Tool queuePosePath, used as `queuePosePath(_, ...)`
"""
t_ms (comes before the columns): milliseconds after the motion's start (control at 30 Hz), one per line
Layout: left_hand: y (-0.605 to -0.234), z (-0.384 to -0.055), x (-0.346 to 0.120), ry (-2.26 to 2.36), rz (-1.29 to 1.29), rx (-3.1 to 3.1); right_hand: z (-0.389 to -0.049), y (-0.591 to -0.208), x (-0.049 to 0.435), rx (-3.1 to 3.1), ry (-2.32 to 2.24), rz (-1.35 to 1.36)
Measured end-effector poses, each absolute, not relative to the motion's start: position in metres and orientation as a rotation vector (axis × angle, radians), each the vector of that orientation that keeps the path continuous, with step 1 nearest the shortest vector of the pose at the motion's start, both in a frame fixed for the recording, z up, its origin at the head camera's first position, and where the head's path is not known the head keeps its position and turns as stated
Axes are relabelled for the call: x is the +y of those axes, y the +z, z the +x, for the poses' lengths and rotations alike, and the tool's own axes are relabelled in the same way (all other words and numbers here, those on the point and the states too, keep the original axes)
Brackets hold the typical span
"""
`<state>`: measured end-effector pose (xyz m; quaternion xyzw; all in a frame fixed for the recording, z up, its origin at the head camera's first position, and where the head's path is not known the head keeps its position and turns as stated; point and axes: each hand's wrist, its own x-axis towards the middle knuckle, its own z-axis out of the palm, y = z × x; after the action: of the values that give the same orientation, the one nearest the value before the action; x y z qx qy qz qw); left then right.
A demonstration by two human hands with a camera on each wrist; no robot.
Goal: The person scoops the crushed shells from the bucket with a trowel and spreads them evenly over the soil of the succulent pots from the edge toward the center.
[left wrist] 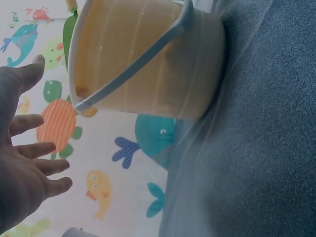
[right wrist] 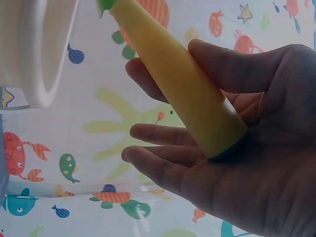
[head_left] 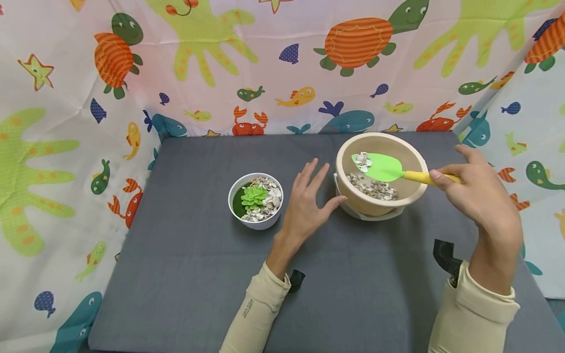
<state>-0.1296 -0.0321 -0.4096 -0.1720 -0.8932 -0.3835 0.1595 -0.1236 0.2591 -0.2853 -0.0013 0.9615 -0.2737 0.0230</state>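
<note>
My right hand (head_left: 485, 191) holds the yellow handle of a trowel (head_left: 384, 167), thumb on one side and fingers on the other. Its green blade lies over the mouth of a beige bucket (head_left: 393, 147), carrying a few pale shell bits (head_left: 363, 161) near the tip. More shell or gravel pieces (head_left: 375, 189) cover the bucket's bottom. Between the bucket and a white pot (head_left: 260, 225), my left hand (head_left: 306, 201) has its fingers spread and holds nothing. Its thumb tip is close to the bucket's side; contact cannot be told. The pot contains a green succulent (head_left: 253, 197) and pale shells (head_left: 271, 197).
A dark grey table (head_left: 190, 284) lies under everything. Behind it and along its sides hangs a white cloth (head_left: 265, 59) printed with sea animals. The bucket's pale handle (left wrist: 136, 66) hangs down along its outer wall.
</note>
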Motion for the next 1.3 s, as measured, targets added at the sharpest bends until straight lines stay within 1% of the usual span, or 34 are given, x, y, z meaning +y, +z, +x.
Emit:
queuePosePath(267, -0.408, -0.126, -0.036, -1.09, -0.468, -2.553, -0.116, -0.28, 0.254, 2.998, -0.862, -0.006)
queuePosePath(467, -0.408, -0.126, -0.04, -1.09, -0.462, -2.548, -0.115, -0.278, 0.25, 3.008, -0.867, -0.087)
queuePosePath(700, -0.403, -0.123, -0.046, -1.135, -0.433, -2.541, -0.118, -0.278, 0.242, 2.969, -0.922, -0.184)
queuePosePath(1300, -0.396, -0.122, -0.065, -1.13, -0.352, -2.534, -0.127, -0.274, 0.221, 2.894, -0.955, -0.259)
